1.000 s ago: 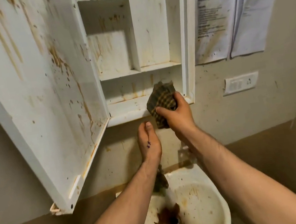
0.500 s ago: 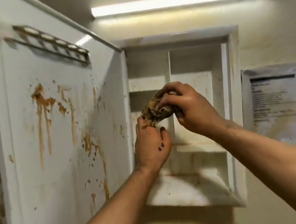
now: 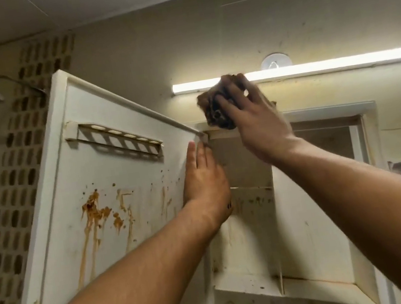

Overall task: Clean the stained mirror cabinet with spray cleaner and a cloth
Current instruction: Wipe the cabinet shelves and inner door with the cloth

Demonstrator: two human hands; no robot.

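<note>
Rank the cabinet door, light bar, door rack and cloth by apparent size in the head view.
1. cabinet door
2. light bar, long but thin
3. door rack
4. cloth, partly hidden in the right hand, so its place against the door rack is unsure

A tube light is glowing on the beige wall at one o'clock; a perforated tile strip is running down at nine o'clock.

A right hand grips a bunched cloth at the cabinet's top edge. The left hand rests flat against the stained open door.
</note>
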